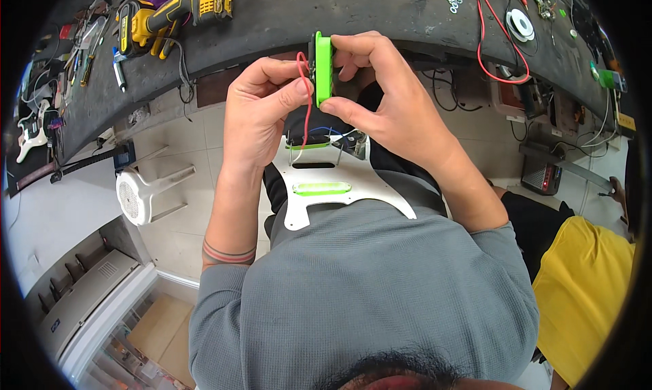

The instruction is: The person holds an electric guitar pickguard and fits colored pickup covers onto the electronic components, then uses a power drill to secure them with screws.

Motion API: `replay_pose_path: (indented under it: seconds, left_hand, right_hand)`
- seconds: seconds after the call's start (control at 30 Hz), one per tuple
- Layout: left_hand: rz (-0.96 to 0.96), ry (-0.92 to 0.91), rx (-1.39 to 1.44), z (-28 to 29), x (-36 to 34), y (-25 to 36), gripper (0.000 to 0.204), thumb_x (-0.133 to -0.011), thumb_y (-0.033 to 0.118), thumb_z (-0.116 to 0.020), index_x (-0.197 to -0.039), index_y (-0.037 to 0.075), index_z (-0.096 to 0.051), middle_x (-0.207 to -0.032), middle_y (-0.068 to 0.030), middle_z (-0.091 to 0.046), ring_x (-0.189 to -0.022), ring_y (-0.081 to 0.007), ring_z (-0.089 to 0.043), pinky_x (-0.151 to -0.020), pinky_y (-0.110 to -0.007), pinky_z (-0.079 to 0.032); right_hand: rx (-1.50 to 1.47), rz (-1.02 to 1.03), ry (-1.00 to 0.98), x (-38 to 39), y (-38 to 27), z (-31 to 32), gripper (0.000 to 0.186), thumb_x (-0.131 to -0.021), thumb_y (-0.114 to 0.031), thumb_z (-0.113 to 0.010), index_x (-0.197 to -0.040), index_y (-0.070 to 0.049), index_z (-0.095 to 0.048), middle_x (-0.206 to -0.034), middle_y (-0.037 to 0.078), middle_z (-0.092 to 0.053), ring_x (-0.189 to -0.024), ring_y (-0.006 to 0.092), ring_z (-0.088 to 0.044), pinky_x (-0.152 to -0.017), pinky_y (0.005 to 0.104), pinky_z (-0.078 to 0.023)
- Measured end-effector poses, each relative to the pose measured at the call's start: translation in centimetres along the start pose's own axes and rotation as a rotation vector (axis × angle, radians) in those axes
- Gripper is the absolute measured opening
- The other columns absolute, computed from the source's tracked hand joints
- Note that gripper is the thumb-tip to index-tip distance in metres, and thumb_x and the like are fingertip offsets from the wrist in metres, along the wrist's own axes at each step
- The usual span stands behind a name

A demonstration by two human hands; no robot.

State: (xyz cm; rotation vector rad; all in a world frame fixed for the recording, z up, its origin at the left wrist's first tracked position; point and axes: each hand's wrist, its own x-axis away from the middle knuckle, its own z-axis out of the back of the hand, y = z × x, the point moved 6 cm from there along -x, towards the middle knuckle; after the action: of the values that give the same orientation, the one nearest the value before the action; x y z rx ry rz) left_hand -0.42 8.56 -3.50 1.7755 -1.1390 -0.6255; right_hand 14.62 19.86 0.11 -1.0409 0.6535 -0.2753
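Observation:
I hold a pickup with a bright green cover and dark back [323,67] upright above my lap. My right hand [387,91] grips its ends between fingers and thumb. My left hand [261,105] is closed at its back side, thumb and fingers pinching at the red wire [308,112] that loops down from it; the exact contact is partly hidden. A white pickguard [367,193] rests on my lap below, with a green pickup piece [320,188] in one slot, another partly visible higher up, and blue and white wires with metal parts at its top.
The dark bench [258,16] runs across the top, holding a yellow drill [173,16], pens, red cables and a white spool [520,25]. A white stool [132,193] stands at left. Another person's yellow garment [577,295] shows at right, close beside my arm.

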Motion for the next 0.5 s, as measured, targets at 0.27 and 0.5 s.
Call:
replay_pose_path:
  seconds: [0.27,0.5]
  left_hand:
    - [0.088,-0.078,0.008,0.28,0.24,0.62,0.020,-0.093,0.000,-0.078,-0.112,-0.001,-0.073,-0.110,-0.0113,-0.076,-0.099,-0.0156,-0.072,-0.091,-0.033,-0.059]
    - [0.081,-0.076,-0.109,0.08,0.31,0.65,0.025,-0.090,0.000,-0.079,-0.114,0.000,-0.071,-0.110,-0.0119,-0.076,-0.102,-0.0171,-0.072,-0.093,-0.034,-0.058]
  right_hand:
    - [0.130,0.076,0.059,0.14,-0.51,0.12,0.064,-0.078,-0.019,-0.090,-0.133,-0.009,-0.058,-0.111,0.003,-0.063,-0.095,0.0207,-0.065,-0.095,0.0380,-0.046]
    - [0.158,0.106,0.106,0.23,-0.46,-0.35,0.066,-0.077,-0.018,-0.091,-0.132,-0.008,-0.056,-0.112,0.004,-0.063,-0.093,0.0210,-0.066,-0.096,0.0384,-0.046]
